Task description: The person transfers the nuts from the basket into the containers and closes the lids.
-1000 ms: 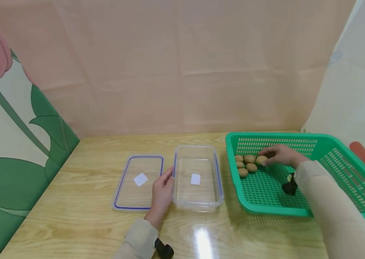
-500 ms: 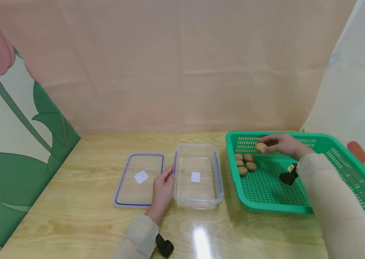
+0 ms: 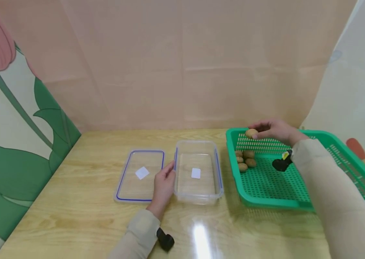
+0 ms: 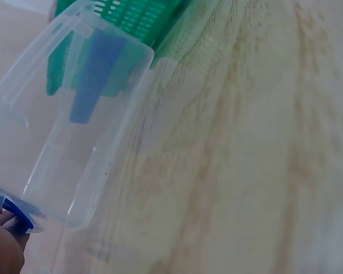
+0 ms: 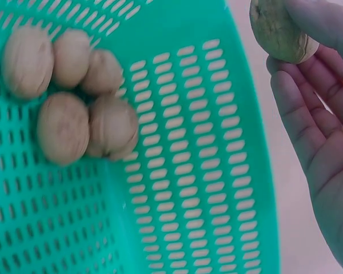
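right hand point(image 3: 274, 131) is pinching one walnut point(image 3: 251, 133) between thumb and fingers, holding it up off the pile; in the head view it is showing against the far wall of the green basket point(image 3: 276, 204), near the left corner. can't tell exactly how high it is hanging. five other walnuts point(image 3: 250, 163) are lying bunched on the basket floor along the left wall, some touching. left hand point(image 3: 164, 183) is touching the left side of the clear container point(image 3: 198, 198), by a blue flap point(image 4: 16, 214); can't tell if it's gripping or just resting there. container is standing uncovered between hand and basket, a white label point(image 3: 196, 173) showing in its middle. blue-edged lid point(image 3: 135, 189) is lying flat on the wooden table point(image 3: 72, 198), left of the container, bearing a white square point(image 3: 142, 173). black wrist devices point(image 3: 166, 242) are sitting at both sleeves. plain backdrop point(image 3: 182, 72) is hanging behind.
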Demonstrator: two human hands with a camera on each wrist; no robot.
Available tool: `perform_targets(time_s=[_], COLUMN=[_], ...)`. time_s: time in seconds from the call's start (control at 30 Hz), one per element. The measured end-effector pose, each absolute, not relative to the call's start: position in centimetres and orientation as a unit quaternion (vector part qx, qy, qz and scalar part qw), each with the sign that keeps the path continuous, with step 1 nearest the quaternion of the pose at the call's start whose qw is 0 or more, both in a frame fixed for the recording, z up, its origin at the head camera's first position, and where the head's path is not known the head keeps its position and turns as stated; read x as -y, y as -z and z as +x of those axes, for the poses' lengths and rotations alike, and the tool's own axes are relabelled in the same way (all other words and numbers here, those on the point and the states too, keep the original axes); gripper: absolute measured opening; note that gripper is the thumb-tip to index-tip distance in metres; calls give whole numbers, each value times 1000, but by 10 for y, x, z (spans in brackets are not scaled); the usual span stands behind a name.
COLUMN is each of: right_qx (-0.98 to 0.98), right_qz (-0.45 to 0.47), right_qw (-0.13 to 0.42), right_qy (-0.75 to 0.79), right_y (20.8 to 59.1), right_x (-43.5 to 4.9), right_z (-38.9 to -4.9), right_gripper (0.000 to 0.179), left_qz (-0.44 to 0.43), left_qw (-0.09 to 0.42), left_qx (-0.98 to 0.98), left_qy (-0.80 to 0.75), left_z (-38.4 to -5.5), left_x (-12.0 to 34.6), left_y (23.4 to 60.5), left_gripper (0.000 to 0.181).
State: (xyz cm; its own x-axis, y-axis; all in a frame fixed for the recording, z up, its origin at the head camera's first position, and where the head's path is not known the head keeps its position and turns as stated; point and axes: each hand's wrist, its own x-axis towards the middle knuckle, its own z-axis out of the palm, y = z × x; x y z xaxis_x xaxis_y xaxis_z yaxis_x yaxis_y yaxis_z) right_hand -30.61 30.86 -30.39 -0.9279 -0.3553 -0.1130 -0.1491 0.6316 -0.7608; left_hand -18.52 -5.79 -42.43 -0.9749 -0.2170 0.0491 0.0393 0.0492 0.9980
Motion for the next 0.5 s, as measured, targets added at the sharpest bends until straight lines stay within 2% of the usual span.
perform_targets(time_s=[0.23,0.5], right_qx=[-897,-887], right_qz=[-153,-188], right_qw=[138,156], right_qy=[392,391], right_y=[290,286], right_x=[-287,-262], right_z=[-312,-314], right_gripper=[54,54], left_qz=[47,55], left_qw=[112,96], left_qx=[719,719], left_qy=[684,686], left_z=[-189,-191], left_x=[55,52], left_y=[428,428], left_gripper=[36,37])
